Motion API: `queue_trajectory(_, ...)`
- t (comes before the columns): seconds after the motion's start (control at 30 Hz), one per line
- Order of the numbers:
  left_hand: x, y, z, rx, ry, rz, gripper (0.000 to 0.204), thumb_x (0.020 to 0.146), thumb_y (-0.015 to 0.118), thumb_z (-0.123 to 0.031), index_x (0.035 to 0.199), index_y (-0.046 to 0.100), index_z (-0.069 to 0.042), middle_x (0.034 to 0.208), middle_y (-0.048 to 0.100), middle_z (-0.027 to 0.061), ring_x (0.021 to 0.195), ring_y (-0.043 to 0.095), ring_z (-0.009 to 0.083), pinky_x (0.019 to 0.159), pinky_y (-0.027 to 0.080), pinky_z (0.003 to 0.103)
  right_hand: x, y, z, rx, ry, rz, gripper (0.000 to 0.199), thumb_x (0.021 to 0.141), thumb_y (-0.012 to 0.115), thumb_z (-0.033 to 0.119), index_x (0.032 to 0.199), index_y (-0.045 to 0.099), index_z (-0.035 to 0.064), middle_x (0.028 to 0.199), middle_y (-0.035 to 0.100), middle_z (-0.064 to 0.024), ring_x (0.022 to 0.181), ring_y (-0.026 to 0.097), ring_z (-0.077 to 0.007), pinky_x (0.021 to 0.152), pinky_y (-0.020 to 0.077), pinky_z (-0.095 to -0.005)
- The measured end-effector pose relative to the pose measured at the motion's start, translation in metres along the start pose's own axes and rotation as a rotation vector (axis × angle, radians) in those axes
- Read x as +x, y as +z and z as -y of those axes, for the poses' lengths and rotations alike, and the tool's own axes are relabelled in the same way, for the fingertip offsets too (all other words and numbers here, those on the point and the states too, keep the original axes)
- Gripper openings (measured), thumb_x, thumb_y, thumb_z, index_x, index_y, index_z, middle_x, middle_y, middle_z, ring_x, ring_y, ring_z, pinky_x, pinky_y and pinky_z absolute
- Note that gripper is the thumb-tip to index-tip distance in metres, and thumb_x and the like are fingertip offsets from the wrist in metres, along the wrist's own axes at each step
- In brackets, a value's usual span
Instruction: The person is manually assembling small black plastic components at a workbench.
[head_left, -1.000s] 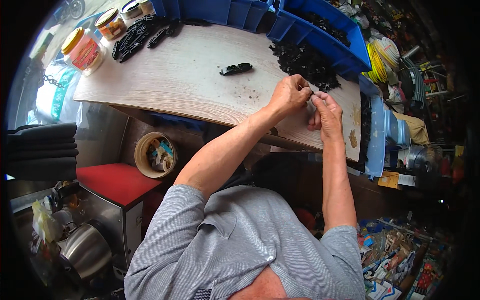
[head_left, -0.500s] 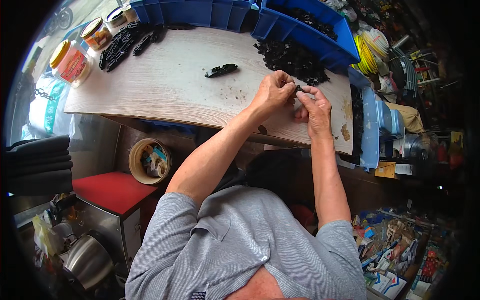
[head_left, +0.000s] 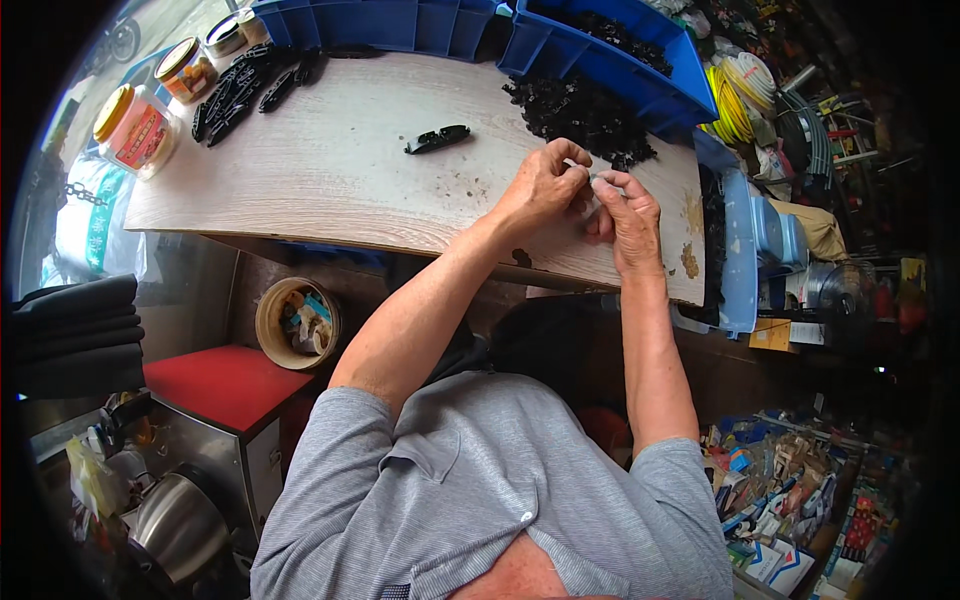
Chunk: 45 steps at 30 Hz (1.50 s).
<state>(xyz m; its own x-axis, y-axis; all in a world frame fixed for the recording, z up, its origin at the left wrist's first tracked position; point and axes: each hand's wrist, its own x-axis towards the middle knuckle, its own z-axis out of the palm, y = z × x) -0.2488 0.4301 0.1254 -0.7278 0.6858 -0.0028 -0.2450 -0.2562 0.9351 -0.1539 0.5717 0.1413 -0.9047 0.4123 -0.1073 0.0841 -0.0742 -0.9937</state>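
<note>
— Black plastic bits, that heap [head_left: 585, 115] on the far right of the tabletop [head_left: 330, 170]; is that what the person is working on?

— Looks so. Both hands meet just in front of the heap, so a fresh piece is only a short reach away. The left hand [head_left: 540, 185] is curled, its fingertips pinching something small and pale [head_left: 590, 180], and the right hand [head_left: 628, 215] closes on the same piece from the other side. It is too tiny for me to say what it is.

— Why held up off the wood?

— I'd guess so both sets of fingertips can get round it.

— And that single black piece [head_left: 437, 138] lying apart to the left?

— Set apart from the heap, perhaps finished. The blue bin [head_left: 600, 50] sits right behind the heap, handy for refilling.
</note>
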Motion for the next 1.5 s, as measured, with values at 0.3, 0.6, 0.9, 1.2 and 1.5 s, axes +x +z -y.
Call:
queue_trajectory(0.3, -0.021, 0.002, 0.004, 0.61, 0.376, -0.219, 0.023, 0.093, 0.064, -0.017, 0.108, 0.064, 0.0, 0.085, 0.07, 0.0123, 0.07, 0.065, 0.0169, 0.066, 0.054, 0.032, -0.001, -0.005, -0.007, 0.081, -0.091, -0.028, 0.02, 0.085, 0.076, 0.016, 0.098, 0.065, 0.0062, 0.053, 0.05, 0.0021, 0.044, 0.05, -0.0093, 0.045, 0.0469, -0.0267)
queue_trajectory(0.6, -0.062, -0.114, -0.044, 1.583, 0.259, -0.615, 0.031, 0.084, 0.071, -0.022, 0.112, 0.068, -0.01, 0.115, 0.066, 0.0117, 0.112, 0.057, 0.0308, 0.098, 0.042, 0.041, -0.005, 0.007, -0.003, 0.128, -0.069, -0.022, 0.021, 0.088, 0.072, 0.023, 0.099, 0.063, 0.0084, 0.049, 0.05, -0.0019, 0.048, 0.059, -0.0168, 0.048, 0.0553, -0.0348)
queue_trajectory(0.9, -0.069, -0.052, -0.015, 0.144, 0.191, -0.149, 0.025, 0.092, 0.066, -0.006, 0.116, 0.063, -0.001, 0.089, 0.067, 0.0035, 0.078, 0.066, 0.0093, 0.067, 0.051, 0.024, -0.01, 0.037, -0.01, 0.403, -0.08, 0.137, 0.014, 0.092, 0.067, 0.019, 0.104, 0.064, 0.012, 0.058, 0.057, -0.0051, 0.058, 0.061, -0.0188, 0.065, 0.0621, -0.05)
queue_trajectory(1.2, -0.059, -0.023, -0.009, -0.141, 0.029, -0.015, 0.021, 0.092, 0.066, -0.007, 0.11, 0.063, 0.003, 0.085, 0.068, 0.004, 0.073, 0.063, 0.008, 0.065, 0.052, 0.023, -0.011, 0.034, -0.009, 0.382, -0.031, 0.073, 0.016, 0.086, 0.076, 0.009, 0.1, 0.068, 0.0068, 0.082, 0.068, -0.0015, 0.055, 0.054, -0.0069, 0.058, 0.0509, -0.0216)
queue_trajectory(1.5, -0.057, -0.021, -0.021, -0.179, -0.044, -0.098, 0.023, 0.092, 0.068, -0.014, 0.106, 0.063, 0.004, 0.084, 0.068, 0.0055, 0.068, 0.064, 0.0089, 0.061, 0.053, 0.022, -0.008, 0.035, -0.011, 0.331, 0.002, 0.116, 0.017, 0.086, 0.076, 0.009, 0.1, 0.068, 0.0064, 0.08, 0.065, 0.001, 0.057, 0.054, -0.0061, 0.057, 0.0454, -0.0191)
